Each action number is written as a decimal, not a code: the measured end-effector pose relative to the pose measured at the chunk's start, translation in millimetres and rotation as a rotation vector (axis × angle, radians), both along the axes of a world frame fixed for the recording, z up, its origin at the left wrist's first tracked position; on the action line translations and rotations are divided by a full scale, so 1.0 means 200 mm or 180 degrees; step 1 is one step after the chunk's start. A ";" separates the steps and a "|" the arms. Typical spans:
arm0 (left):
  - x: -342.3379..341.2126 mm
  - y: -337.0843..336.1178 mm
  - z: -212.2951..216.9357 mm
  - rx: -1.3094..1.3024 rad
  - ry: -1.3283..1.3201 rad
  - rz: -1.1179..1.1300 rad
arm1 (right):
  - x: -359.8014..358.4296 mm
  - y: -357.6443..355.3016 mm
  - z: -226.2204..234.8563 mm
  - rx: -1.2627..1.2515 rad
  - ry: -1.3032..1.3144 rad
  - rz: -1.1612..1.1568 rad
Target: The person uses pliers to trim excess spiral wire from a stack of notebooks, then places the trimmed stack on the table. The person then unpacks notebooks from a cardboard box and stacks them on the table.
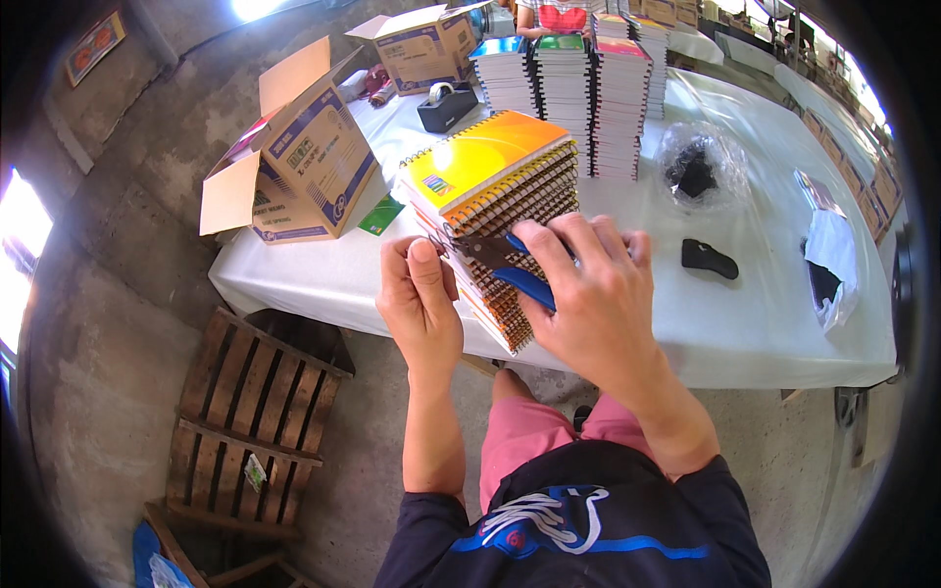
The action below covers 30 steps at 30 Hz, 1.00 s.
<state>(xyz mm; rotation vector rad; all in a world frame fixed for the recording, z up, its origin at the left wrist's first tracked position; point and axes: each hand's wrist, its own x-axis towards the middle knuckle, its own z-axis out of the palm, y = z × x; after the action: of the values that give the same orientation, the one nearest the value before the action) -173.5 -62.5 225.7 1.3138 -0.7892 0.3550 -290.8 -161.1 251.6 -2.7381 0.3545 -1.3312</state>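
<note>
The right hand (593, 284) grips blue-handled pliers (490, 252) beside the stacked spiral notebooks (495, 162) at the table's (755, 328) near edge; whether the left hand (421, 294) pinches wire, I can't tell. Best keep fingertips clear of the jaws.

Dark lettering (271, 208) and a purple emblem (340, 207) stand on the cardboard box (323, 157) at ten o'clock; the yellow notebook cover (505, 147) at twelve bears a small multicoloured logo (437, 184).
</note>
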 end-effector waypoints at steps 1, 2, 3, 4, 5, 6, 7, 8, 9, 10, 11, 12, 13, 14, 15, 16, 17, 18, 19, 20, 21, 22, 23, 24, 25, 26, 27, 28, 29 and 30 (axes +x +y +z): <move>-0.01 0.00 0.00 0.0069 -0.0023 0.0126 | 0.00 0.00 0.00 0.0082 0.0085 0.0020; -0.01 0.00 0.00 0.0137 -0.0046 0.0251 | 0.00 -0.01 -0.01 0.0122 0.0077 0.0071; -0.01 0.00 0.00 0.0125 -0.0044 0.0250 | 0.02 -0.04 -0.03 0.0163 0.0069 0.0122; -0.01 -0.01 0.00 0.0108 -0.0039 0.0258 | 0.03 -0.05 -0.05 0.0198 0.0063 0.0182; -0.01 -0.01 0.00 0.0090 -0.0034 0.0263 | 0.03 -0.06 -0.05 0.0239 0.0039 0.0210; -0.01 -0.02 0.00 0.0099 -0.0085 0.0281 | 0.03 -0.06 -0.06 0.0280 0.0014 0.0237; -0.01 -0.01 0.00 0.0109 -0.0142 0.0319 | 0.03 -0.06 -0.06 0.0323 -0.0016 0.0283; -0.01 -0.01 0.00 0.0118 -0.0200 0.0356 | 0.02 -0.06 -0.05 0.0421 0.0009 0.0353; -0.01 -0.01 0.01 0.0152 -0.0220 0.0419 | 0.00 -0.07 -0.04 0.0519 0.0035 0.0422; -0.02 -0.01 0.01 0.0181 -0.0234 0.0483 | -0.01 -0.07 -0.03 0.0613 0.0068 0.0490; -0.02 -0.01 0.01 0.0211 -0.0247 0.0547 | -0.02 -0.07 -0.02 0.0433 -0.0055 0.0410; -0.02 -0.01 0.01 0.0213 -0.0312 0.0574 | -0.02 -0.07 0.01 0.0254 -0.0178 0.0331; -0.01 -0.01 0.00 0.0222 -0.0372 0.0586 | -0.03 -0.07 0.02 0.0082 -0.0296 0.0237; -0.01 -0.01 -0.01 0.0231 -0.0433 0.0600 | -0.03 -0.07 0.02 0.0273 -0.0226 0.0250; -0.02 -0.01 -0.01 0.0281 -0.0496 0.0721 | -0.02 -0.06 0.01 0.0175 -0.0235 0.0214; -0.02 -0.01 0.00 0.0325 -0.0563 0.0825 | 0.00 -0.07 0.01 0.0072 -0.0247 0.0161; -0.03 -0.01 0.00 0.0368 -0.0630 0.0930 | 0.01 -0.07 0.00 -0.0032 -0.0259 0.0107; -0.02 -0.02 -0.01 0.0393 -0.0701 0.0998 | 0.01 -0.06 0.01 -0.0033 -0.0248 0.0082; -0.01 -0.02 -0.02 0.0418 -0.0774 0.1089 | 0.01 -0.05 0.01 -0.0034 -0.0241 0.0080; 0.00 -0.01 -0.03 0.0442 -0.0847 0.1179 | 0.01 -0.04 0.01 -0.0036 -0.0233 0.0075; -0.01 -0.01 -0.03 0.0450 -0.0878 0.1205 | 0.01 -0.04 0.02 0.0027 -0.0202 0.0096; -0.01 -0.01 -0.02 0.0468 -0.0904 0.1234 | 0.00 -0.03 0.02 0.0098 -0.0163 0.0121; -0.01 -0.01 -0.02 0.0486 -0.0931 0.1261 | 0.00 -0.03 0.02 0.0169 -0.0125 0.0144; -0.02 -0.01 -0.02 0.0482 -0.0914 0.1236 | 0.00 -0.03 0.02 0.0184 -0.0096 0.0166; -0.02 -0.01 -0.02 0.0474 -0.0903 0.1209 | 0.00 -0.03 0.03 0.0198 -0.0073 0.0186; -0.02 0.00 -0.01 0.0468 -0.0892 0.1183 | 0.01 -0.02 0.03 0.0213 -0.0049 0.0208; -0.02 0.01 -0.01 0.0479 -0.0873 0.1150 | 0.01 -0.02 0.03 0.0168 -0.0042 0.0199; -0.03 0.01 -0.01 0.0479 -0.0847 0.1103 | 0.00 -0.02 0.03 0.0113 -0.0030 0.0176; -0.03 0.00 -0.01 0.0480 -0.0822 0.1058 | 0.00 -0.03 0.03 0.0060 -0.0017 0.0154; -0.03 0.00 -0.01 0.0462 -0.0843 0.1052 | 0.01 -0.03 0.02 0.0008 -0.0006 0.0128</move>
<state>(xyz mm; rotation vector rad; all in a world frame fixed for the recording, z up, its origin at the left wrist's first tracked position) -178.9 -62.8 223.8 1.5575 -0.8288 0.7586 -289.8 -167.7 255.8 -2.7266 0.2991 -1.3226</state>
